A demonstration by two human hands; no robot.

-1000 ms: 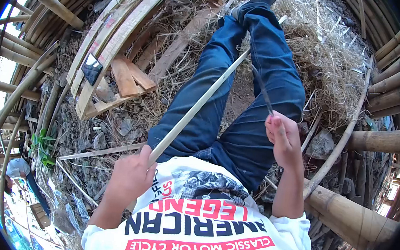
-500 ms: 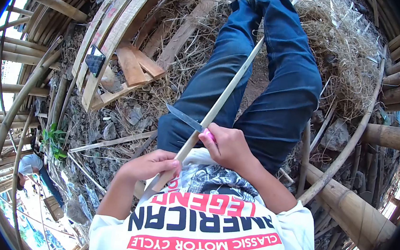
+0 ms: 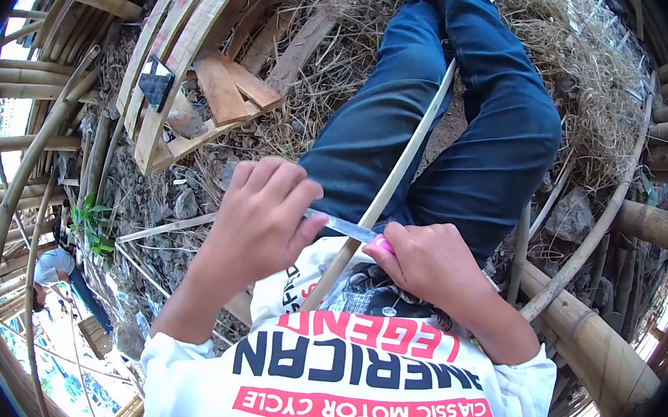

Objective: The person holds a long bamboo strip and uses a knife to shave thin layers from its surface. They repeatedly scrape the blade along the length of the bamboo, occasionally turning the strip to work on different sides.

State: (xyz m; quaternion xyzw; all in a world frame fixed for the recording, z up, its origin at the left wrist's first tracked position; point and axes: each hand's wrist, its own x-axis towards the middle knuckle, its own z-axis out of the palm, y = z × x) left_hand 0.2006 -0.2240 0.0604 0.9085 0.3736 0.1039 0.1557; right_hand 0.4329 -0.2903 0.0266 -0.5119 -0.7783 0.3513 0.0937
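Observation:
My right hand point(image 3: 428, 264) is closed round the pink handle point(image 3: 382, 244) of a knife point(image 3: 352, 229). Its blade lies across a long pale wooden strip point(image 3: 403, 163), pointing left. My left hand point(image 3: 262, 214) is raised off the strip at the blade's tip end. Its fingers are bent and apart, with the thumb close to the blade; whether it touches cannot be made out. The strip runs from my shirt point(image 3: 352, 369) up between my legs point(image 3: 381, 125) in dark blue trousers, its near end resting against my belly.
A slatted wooden frame point(image 3: 196, 53) bearing a dark phone-like object point(image 3: 155, 83) lies at upper left. Dry straw point(image 3: 590, 96) covers the ground at upper right. Bamboo poles point(image 3: 584, 342) line both sides. Another person point(image 3: 55, 267) is outside at lower left.
My left hand has let go of the strip's near end and moved up to the knife's blade. The knife and my right hand have shifted slightly right and down.

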